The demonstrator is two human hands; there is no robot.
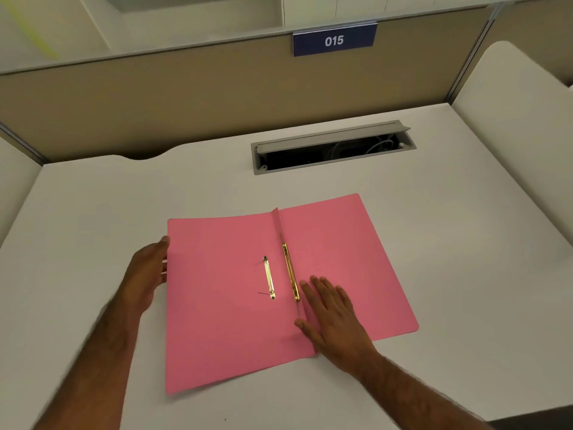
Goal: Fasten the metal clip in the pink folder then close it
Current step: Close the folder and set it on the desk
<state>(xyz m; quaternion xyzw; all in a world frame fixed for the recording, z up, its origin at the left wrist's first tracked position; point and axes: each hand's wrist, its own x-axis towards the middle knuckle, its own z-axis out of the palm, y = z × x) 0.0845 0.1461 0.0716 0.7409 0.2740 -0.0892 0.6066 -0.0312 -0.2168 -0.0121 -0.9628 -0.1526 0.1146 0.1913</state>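
The pink folder (223, 321) lies open and flat on the white desk (93, 212). A brass metal clip strip (290, 276) runs along the spine crease, and a second loose brass bar (269, 277) rests on the left flap beside it. My right hand (333, 318) lies flat, fingers spread, on the right flap just beside the lower end of the spine clip. My left hand (147, 271) holds the left flap's outer edge, fingers curled around it.
An open grey cable tray (333, 147) with wires is set into the desk behind the folder. A beige partition (186, 97) with a blue "015" label (334, 40) closes off the back. Side panels stand at left and right.
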